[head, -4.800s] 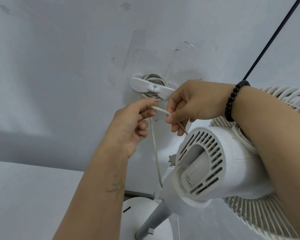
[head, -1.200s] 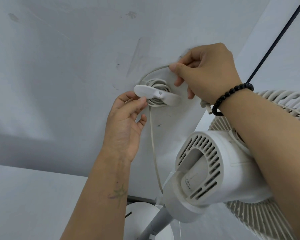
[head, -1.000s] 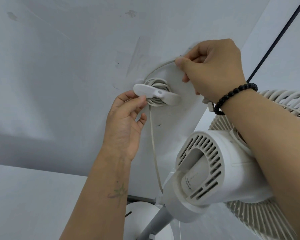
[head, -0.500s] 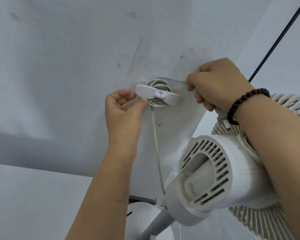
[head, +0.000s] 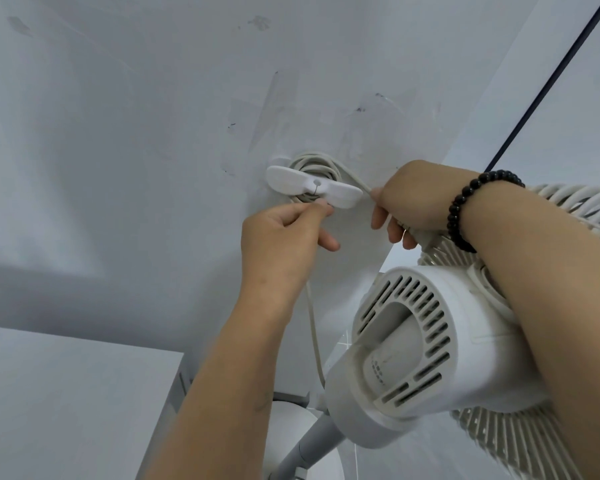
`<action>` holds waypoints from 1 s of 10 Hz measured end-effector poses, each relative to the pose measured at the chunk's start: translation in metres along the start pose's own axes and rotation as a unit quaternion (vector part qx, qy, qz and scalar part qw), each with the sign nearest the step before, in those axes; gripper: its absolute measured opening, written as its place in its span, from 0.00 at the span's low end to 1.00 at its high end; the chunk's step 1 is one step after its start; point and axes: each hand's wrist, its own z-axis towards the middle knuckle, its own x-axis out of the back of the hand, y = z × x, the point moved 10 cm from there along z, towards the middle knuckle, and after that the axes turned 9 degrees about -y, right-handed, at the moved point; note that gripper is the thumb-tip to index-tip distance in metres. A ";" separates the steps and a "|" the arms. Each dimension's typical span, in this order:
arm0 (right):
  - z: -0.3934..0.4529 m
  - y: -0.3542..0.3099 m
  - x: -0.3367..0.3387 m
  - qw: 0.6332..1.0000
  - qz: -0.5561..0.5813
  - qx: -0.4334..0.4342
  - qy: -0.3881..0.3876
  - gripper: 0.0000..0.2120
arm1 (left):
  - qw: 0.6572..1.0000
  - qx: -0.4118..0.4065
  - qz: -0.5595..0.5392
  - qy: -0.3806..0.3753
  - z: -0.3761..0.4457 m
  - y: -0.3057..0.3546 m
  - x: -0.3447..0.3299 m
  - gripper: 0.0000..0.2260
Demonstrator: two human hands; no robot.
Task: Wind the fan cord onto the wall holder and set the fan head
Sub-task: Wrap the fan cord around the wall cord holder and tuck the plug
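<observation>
Cord (head: 352,176) coils behind the wall holder (head: 314,185), whose long bar runs left to right on the wall; the free run leaves the coil's top and slants down-right into the right hand (head: 409,199), pinched shut on it just beside the bar's right tip. Left hand (head: 284,233) pinches cord under the bar's centre, so the coming pass likely goes beneath.

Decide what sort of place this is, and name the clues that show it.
Probably a room in a home or a small office: a plain painted wall with tape marks, a stick-on cord holder wound with cord, and a white pedestal fan.
</observation>
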 end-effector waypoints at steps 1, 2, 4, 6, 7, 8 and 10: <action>0.001 0.000 -0.007 0.998 -0.049 -0.011 -0.035 0.13 | 0.999 0.010 -0.020 -0.024 0.000 -0.002 -0.002 0.07; 0.003 -0.004 -0.013 0.991 -0.128 -0.002 -0.048 0.12 | 0.998 0.028 -0.030 -0.041 0.001 -0.005 -0.001 0.06; 0.000 -0.012 -0.023 0.964 -0.261 0.009 -0.057 0.11 | 0.995 0.039 -0.013 -0.094 0.000 -0.009 -0.017 0.06; -0.003 -0.010 -0.039 0.942 -0.310 0.024 -0.126 0.14 | 0.993 0.036 -0.030 -0.105 0.000 -0.011 -0.020 0.04; -0.008 -0.010 -0.047 0.927 -0.336 0.036 -0.161 0.18 | 0.995 0.028 -0.010 -0.094 0.001 -0.010 -0.018 0.06; -0.009 -0.015 -0.051 0.930 -0.318 0.059 -0.174 0.21 | 0.997 0.027 0.017 -0.074 0.003 -0.010 -0.016 0.07; -0.008 -0.020 -0.055 0.936 -0.282 0.097 -0.188 0.23 | 0.995 0.065 -0.015 -0.077 0.004 -0.018 -0.019 0.09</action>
